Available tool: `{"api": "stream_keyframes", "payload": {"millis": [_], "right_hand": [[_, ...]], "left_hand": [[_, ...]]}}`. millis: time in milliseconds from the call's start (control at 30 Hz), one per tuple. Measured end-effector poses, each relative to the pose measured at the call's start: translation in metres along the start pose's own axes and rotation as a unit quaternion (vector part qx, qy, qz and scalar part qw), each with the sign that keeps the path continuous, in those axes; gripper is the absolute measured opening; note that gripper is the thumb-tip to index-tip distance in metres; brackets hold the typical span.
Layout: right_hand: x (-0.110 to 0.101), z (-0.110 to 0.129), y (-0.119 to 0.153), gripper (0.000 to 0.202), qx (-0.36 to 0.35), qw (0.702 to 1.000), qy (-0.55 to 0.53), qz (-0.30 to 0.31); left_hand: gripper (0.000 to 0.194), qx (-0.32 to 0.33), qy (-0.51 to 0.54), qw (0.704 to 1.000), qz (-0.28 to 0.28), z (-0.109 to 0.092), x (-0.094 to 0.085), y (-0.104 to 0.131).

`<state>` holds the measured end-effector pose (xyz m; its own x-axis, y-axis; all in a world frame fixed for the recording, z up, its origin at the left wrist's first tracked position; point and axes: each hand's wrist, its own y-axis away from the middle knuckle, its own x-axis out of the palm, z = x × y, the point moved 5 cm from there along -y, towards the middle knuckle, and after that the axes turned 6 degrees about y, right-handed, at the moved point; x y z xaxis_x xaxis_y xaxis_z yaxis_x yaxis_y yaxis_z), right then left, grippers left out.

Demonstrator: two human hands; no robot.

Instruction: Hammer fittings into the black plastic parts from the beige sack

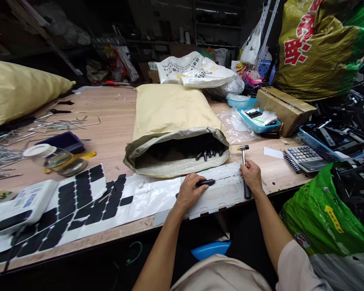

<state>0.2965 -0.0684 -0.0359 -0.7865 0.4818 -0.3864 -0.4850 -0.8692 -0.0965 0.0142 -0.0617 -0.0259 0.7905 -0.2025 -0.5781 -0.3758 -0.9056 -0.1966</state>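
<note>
My left hand [190,191] is closed on a slim black part [206,183], which lies nearly level above a flat piece of cardboard [221,194] at the table's front edge. What exactly the part is, I cannot make out. In my right hand [251,174] is a small hammer [246,186], gripped round its handle, the head pointing away from me. Just beyond both hands lies a large cream sack [172,109], its mouth turned towards me. Several black pieces [209,154] show inside its opening.
Left of my hands are sheets of black stickers [75,194], a glass jar [65,161] and loose metal rods [48,127]. To the right are a calculator [305,157], blue baskets [259,121], a cardboard box [283,107] and a green bag [315,214] of black parts.
</note>
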Motion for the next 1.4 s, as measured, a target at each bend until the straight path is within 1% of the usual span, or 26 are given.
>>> {"api": "stream_keyframes", "payload": {"millis": [67,133,233,267,333,433,467,533,600,700,800,900,1033,1133,1333,1400], "right_hand": [[-0.003,0.003,0.002,0.039,0.007,0.999,-0.041,-0.013],[-0.008,0.008,0.008,0.042,0.002,0.995,-0.086,-0.04],[-0.018,0.018,0.03,0.042,-0.027,0.987,-0.125,-0.093],[-0.019,0.021,0.041,0.042,-0.038,0.986,-0.127,-0.098],[-0.018,0.027,0.063,0.042,-0.058,0.988,-0.12,-0.076],[-0.01,0.033,0.095,0.042,-0.07,0.992,-0.102,-0.006],[-0.005,0.035,0.104,0.041,-0.071,0.993,-0.092,0.03],[0.003,0.04,0.117,0.039,-0.078,0.991,-0.066,0.086],[0.009,0.047,0.126,0.037,-0.097,0.988,-0.036,0.119],[0.013,0.056,0.134,0.035,-0.141,0.982,0.007,0.126],[0.016,0.06,0.139,0.038,-0.18,0.975,0.035,0.123],[0.019,0.061,0.143,0.042,-0.206,0.969,0.058,0.122],[0.021,0.067,0.146,0.042,-0.24,0.959,0.081,0.125],[0.025,0.069,0.146,0.043,-0.254,0.955,0.092,0.122],[0.037,0.062,0.148,0.048,-0.282,0.941,0.138,0.128],[0.037,0.061,0.148,0.048,-0.284,0.939,0.144,0.131]], "left_hand": [[0.016,0.003,0.002,1.0,-0.002,0.001,0.0,0.0],[0.017,0.004,0.007,1.0,-0.004,0.002,0.001,0.0],[0.016,0.001,0.012,1.0,-0.007,0.002,0.002,0.001],[0.016,0.002,0.013,1.0,-0.007,0.002,0.002,0.001],[0.016,0.002,0.016,1.0,-0.005,0.002,0.002,0.001],[0.016,-0.003,0.022,1.0,-0.006,0.001,0.002,0.002],[0.017,-0.004,0.024,1.0,-0.006,0.001,0.002,0.002],[0.017,-0.006,0.026,1.0,-0.005,0.001,0.002,0.002],[0.018,-0.004,0.028,1.0,-0.006,0.001,0.002,0.002],[0.017,0.008,0.027,1.0,-0.007,0.001,0.002,0.001],[0.016,0.016,0.022,1.0,-0.012,0.002,0.001,0.0],[0.015,0.01,0.022,1.0,-0.017,0.004,0.0,-0.001],[0.016,0.01,0.032,0.999,-0.021,0.003,0.0,-0.001],[0.016,0.006,0.039,0.999,-0.026,0.002,-0.001,-0.001],[0.013,0.018,0.037,0.999,-0.025,0.001,0.0,-0.002],[0.013,0.019,0.036,0.999,-0.024,0.0,0.0,-0.002]]}}
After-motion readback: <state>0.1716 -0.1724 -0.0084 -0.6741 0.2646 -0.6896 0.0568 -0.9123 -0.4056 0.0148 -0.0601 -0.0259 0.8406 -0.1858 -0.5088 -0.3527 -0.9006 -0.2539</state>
